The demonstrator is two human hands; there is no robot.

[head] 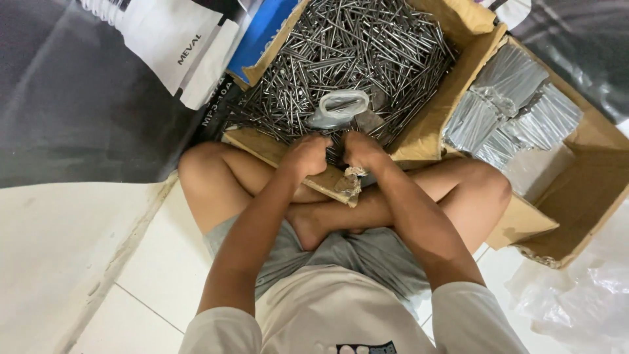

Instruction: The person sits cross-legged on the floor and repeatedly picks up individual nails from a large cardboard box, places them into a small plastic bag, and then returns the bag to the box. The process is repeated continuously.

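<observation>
I sit cross-legged on the floor with an open cardboard box (419, 141) of loose steel nails (347, 52) in front of my knees. My left hand (306, 155) and my right hand (362, 150) are both closed at the near edge of the nail pile, close together, gripping a bunch of nails between them. A small clear plastic bag (339, 107) lies on the nails just beyond my hands. The fingertips are hidden among the nails.
A second cardboard box (576, 196) at the right holds several clear packs of nails (508, 105). Clear plastic sheeting (583, 295) lies at the lower right. White and blue cartons (196, 39) stand at the upper left on a dark sheet (72, 98). White floor tiles (78, 262) lie at the left.
</observation>
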